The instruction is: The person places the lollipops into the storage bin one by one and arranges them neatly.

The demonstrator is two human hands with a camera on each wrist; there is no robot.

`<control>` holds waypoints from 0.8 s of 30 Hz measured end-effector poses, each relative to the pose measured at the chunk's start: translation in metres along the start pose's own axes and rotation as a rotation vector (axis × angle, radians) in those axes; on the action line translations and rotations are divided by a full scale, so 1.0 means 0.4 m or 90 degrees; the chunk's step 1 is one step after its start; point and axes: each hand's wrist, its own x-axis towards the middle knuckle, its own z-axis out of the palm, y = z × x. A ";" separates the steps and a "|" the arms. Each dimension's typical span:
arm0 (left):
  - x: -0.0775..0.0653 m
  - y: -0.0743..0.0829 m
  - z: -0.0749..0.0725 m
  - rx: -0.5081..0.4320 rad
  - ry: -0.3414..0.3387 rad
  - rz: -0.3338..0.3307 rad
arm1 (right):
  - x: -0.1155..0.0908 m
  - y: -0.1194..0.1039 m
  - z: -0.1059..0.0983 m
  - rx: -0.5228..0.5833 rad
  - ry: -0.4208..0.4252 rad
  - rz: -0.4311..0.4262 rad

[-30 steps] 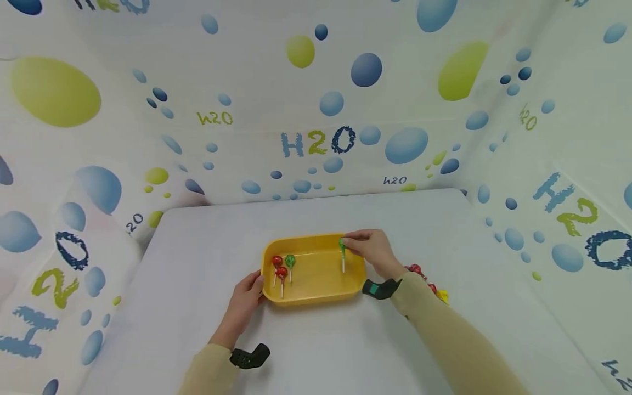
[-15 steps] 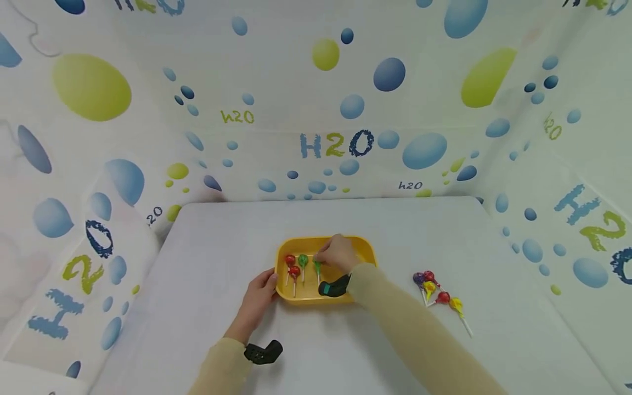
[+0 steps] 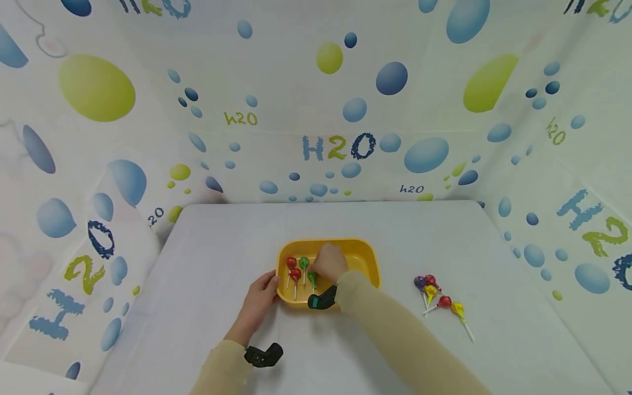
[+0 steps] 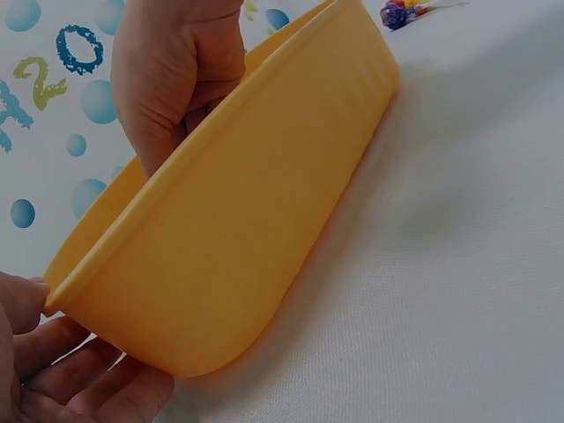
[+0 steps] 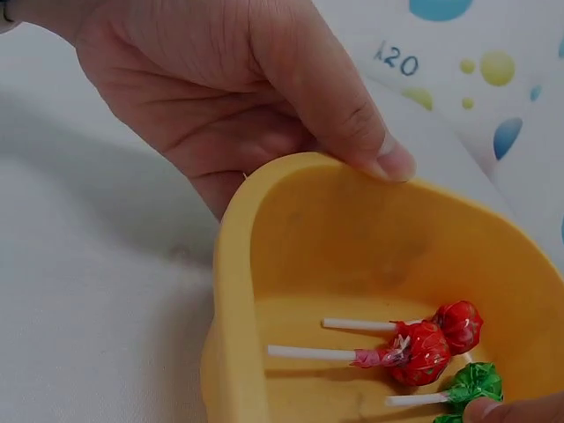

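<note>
A yellow plastic tray (image 3: 366,262) stands on the table. My left hand (image 3: 259,296) grips its left end, thumb over the rim and fingers beneath it in the left wrist view. Inside the tray my right hand (image 3: 329,263) pinches a green lollipop (image 3: 312,278) near its wrapped head; the fingertips are mostly hidden in the head view. To the left of it lie another green lollipop (image 3: 304,262) and two red lollipops, one nearer (image 5: 418,352) and one behind (image 5: 460,326), their white sticks pointing towards me.
On the table right of the tray lies a loose group of lollipops: a purple one (image 3: 419,282), red ones (image 3: 444,302) and yellow ones (image 3: 457,309). A white sheet printed with blue and green drops (image 3: 427,154) encloses the table at the back and sides.
My right hand has carried the green lollipop leftward from the tray's right end and lowered it beside the other lollipops. My left hand keeps its grip on the tray. The head view has shifted.
</note>
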 end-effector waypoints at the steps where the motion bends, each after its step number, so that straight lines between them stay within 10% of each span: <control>1: 0.000 0.001 0.001 0.001 0.000 -0.002 | -0.001 -0.002 0.000 0.002 0.000 0.006; 24: -0.001 0.005 0.004 -0.002 0.005 -0.014 | -0.007 -0.009 0.013 0.012 0.030 0.029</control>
